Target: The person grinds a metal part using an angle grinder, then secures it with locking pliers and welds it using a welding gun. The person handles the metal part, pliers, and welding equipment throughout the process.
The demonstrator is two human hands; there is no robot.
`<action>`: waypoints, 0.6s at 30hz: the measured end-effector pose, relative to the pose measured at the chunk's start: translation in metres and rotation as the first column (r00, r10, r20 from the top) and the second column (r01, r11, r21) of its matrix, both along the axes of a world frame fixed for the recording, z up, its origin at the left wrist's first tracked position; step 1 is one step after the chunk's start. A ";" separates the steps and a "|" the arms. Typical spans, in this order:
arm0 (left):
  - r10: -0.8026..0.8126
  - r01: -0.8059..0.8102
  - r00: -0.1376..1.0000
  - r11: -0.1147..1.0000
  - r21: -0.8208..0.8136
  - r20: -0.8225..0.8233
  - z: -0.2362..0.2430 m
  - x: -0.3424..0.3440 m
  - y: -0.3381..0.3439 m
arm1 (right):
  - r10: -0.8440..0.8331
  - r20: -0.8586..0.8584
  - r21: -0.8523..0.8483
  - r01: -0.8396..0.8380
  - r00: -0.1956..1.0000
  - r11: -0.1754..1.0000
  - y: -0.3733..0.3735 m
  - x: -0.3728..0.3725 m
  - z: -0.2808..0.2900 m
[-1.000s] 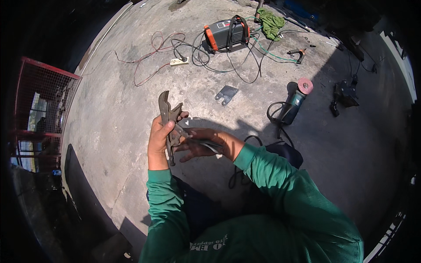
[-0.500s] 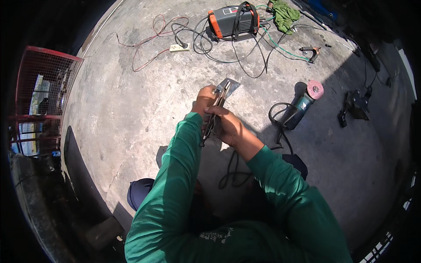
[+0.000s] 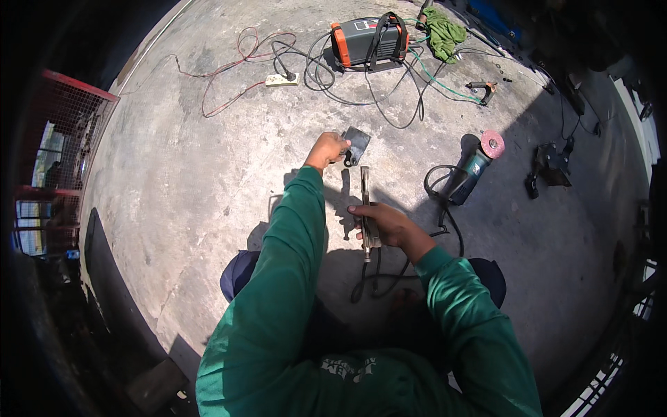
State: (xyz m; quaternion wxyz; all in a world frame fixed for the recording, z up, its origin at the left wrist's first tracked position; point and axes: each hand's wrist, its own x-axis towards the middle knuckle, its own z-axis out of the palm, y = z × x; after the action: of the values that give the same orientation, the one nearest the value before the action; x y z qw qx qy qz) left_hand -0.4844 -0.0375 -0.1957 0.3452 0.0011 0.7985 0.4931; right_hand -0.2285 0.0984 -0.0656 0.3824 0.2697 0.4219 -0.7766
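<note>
My left hand is closed on the edge of a small dark metal bracket, a flat plate with a rounded tab at its lower end. The bracket is held just above the concrete floor. Lower and to the right, my right hand is wrapped round long metal locking pliers, seen nearly edge-on. Their tip points away from me toward the bracket, with a gap between the two. A knurled end sticks out below my fingers. Part of the pliers' handles is hidden by that hand.
An angle grinder with a pink disc lies to the right, its black cord curling toward me. Beyond it are another dark bracket and a welding clamp. At the back stand a welding machine, a green cloth and a power strip.
My hands have moved apart. The pliers, earlier against the bracket, have come away from it with my right hand, down and to the right. My left hand still holds the bracket, now turned.
</note>
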 end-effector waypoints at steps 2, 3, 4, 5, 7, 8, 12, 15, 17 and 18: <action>-0.108 0.103 0.986 0.994 0.045 0.124 0.042 -0.007 0.003 | -0.038 -0.010 0.028 0.039 0.999 0.999 0.004 0.004 -0.014; -0.154 0.138 0.970 0.986 0.094 0.189 0.062 -0.014 -0.009 | -0.015 0.017 0.034 0.014 1.000 0.999 0.002 0.001 -0.010; -0.187 0.162 0.963 0.977 0.137 0.196 0.080 -0.017 -0.021 | 0.006 0.008 0.033 -0.006 1.000 0.999 -0.004 -0.003 -0.010; -0.221 0.186 0.954 0.966 0.180 0.203 0.095 -0.018 -0.033 | 0.025 0.000 0.033 -0.025 1.000 0.999 -0.010 -0.008 -0.010; -0.270 0.227 0.946 0.948 0.225 0.180 0.117 -0.011 -0.050 | 0.028 0.000 0.064 -0.028 1.000 0.998 -0.020 -0.012 -0.012; -0.267 0.226 0.948 0.948 0.225 0.174 0.126 -0.002 -0.056 | 0.012 -0.017 0.084 -0.011 1.000 0.996 -0.025 -0.015 -0.010; -0.205 0.146 0.970 0.918 0.370 0.127 0.126 0.034 -0.079 | -0.041 -0.106 0.102 0.052 0.993 0.993 -0.040 -0.016 0.008; -0.131 0.067 0.984 0.904 0.422 0.124 0.114 0.048 -0.100 | -0.057 -0.130 0.194 0.081 0.990 0.978 -0.049 -0.010 0.014; -0.128 0.057 0.982 0.903 0.425 0.140 0.114 0.050 -0.107 | 0.002 -0.235 0.373 0.089 0.972 0.924 -0.050 -0.003 0.022; -0.136 0.067 0.981 0.906 0.417 0.139 0.115 0.050 -0.107 | 0.038 -0.284 0.456 0.100 0.958 0.884 -0.050 0.000 0.024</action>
State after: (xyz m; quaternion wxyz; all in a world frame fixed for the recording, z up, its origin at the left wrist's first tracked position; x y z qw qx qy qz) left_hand -0.4347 -0.1444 -0.0805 0.4272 0.0744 0.6448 0.6294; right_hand -0.2286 0.0481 -0.0412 0.2291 0.2460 0.6419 -0.6892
